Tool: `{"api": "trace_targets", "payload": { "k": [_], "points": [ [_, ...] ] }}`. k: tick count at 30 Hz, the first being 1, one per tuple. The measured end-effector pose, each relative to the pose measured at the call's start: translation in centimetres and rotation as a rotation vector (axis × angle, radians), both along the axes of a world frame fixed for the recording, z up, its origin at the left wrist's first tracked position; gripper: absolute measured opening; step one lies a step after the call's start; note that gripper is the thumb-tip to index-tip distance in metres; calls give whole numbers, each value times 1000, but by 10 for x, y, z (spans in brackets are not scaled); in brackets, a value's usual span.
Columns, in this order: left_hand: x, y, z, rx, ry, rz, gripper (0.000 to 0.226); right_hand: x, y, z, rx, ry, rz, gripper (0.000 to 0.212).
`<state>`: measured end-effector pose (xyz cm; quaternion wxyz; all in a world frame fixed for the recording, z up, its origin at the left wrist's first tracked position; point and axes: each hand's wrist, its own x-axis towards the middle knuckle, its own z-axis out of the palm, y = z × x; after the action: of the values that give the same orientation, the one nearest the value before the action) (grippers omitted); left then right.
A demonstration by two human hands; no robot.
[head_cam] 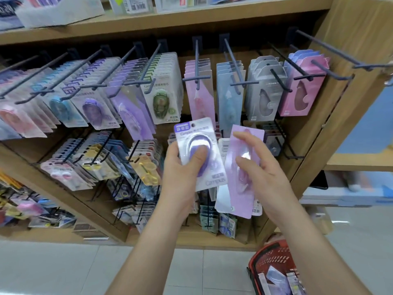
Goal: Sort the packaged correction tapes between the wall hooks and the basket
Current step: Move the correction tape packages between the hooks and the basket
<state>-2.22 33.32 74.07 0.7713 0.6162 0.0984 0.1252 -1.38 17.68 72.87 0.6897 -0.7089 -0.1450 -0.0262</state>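
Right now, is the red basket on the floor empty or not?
Not empty: a few packs lie inside the basket, visible through its open top. How many, cannot tell.

White card pack (pixel 191 135): glossy printed card, clear plastic blister, shiny. Lilac card pack (pixel 238 201): glossy card, smooth clear blister catching light. Wall hooks (pixel 196 60): dark metal rod, matt coating. Shelf unit (pixel 170 20): light wood-look board, smooth, matt. Basket (pixel 274 255): red plastic lattice, slight sheen. Floor (pixel 63 269): pale tiles, smooth, semi-gloss.
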Motion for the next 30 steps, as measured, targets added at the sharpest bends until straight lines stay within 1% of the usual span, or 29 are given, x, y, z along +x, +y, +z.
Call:
{"api": "trace_targets", "payload": {
  "k": [1, 2, 3, 4, 5, 6, 7, 8, 10, 11, 12, 14, 16, 18, 20, 21, 22, 24, 26, 27, 28, 30],
  "points": [
    [-2, 5, 0, 19, -35, 31, 38, 0, -2, 1, -12, 0, 5, 49],
    [-4, 10, 0, 77, -76, 59, 47, 1, -4, 0, -5, -2, 12, 55],
    [-8, 14, 2, 181, -111, 86, 55, 2, -6, -1, 6, 3, 4, 62],
    [-12, 17, 5, 302, -126, 102, 58, 1, -7, -3, 7, 16, -21, 69],
    [-17, 20, 7, 403, -115, 104, 52, 0, -9, -4, 3, 23, -51, 77],
    [-20, 22, 8, 443, -92, 82, 41, 0, -9, -5, 9, 23, -83, 86],
    [-24, 21, 10, 443, -63, 41, 33, 0, -10, -6, 42, 28, -113, 92],
    [-29, 19, 10, 432, -30, -10, 29, 0, -9, -5, 102, 29, -130, 93],
    [-38, 11, 8, 444, 18, -105, 20, -1, -6, -4, 215, 10, -122, 80],
    [-41, 7, 5, 471, 31, -133, 17, -1, -4, -3, 244, 3, -122, 73],
    [-42, 4, 1, 487, 50, -144, 16, -2, -2, -2, 270, 8, -130, 70],
    [-43, -2, -6, 429, 103, -150, 14, -5, 4, -2, 305, 9, -146, 70],
    [-41, -4, -9, 350, 136, -138, 20, -9, 10, 0, 290, -1, -182, 65],
    [-42, -4, -8, 327, 147, -114, 25, -10, 8, 0, 224, -13, -243, 57],
    [-43, 4, -3, 376, 144, -85, 19, -7, -3, 0, 160, 7, -253, 52],
    [-42, 11, -1, 448, 138, -70, 16, -5, -12, 1, 96, 0, -245, 52],
    [-41, 20, 0, 562, 126, -54, 16, -3, -22, 2, -12, -41, -239, 55],
    [-38, 38, 8, 893, 84, -28, 15, 3, -41, 6, -281, -126, -224, 56],
    [-34, 51, 22, 1183, 29, -39, 8, 8, -49, 10, -482, -178, -196, 55],
    [-32, 54, 28, 1269, 1, -53, 8, 10, -49, 12, -540, -198, -161, 54],
    [-30, 55, 34, 1314, -25, -60, 9, 12, -46, 14, -587, -208, -113, 47],
    [-24, 56, 42, 1322, -65, -65, 11, 12, -38, 20, -725, -171, 7, 20]
  ]
}}
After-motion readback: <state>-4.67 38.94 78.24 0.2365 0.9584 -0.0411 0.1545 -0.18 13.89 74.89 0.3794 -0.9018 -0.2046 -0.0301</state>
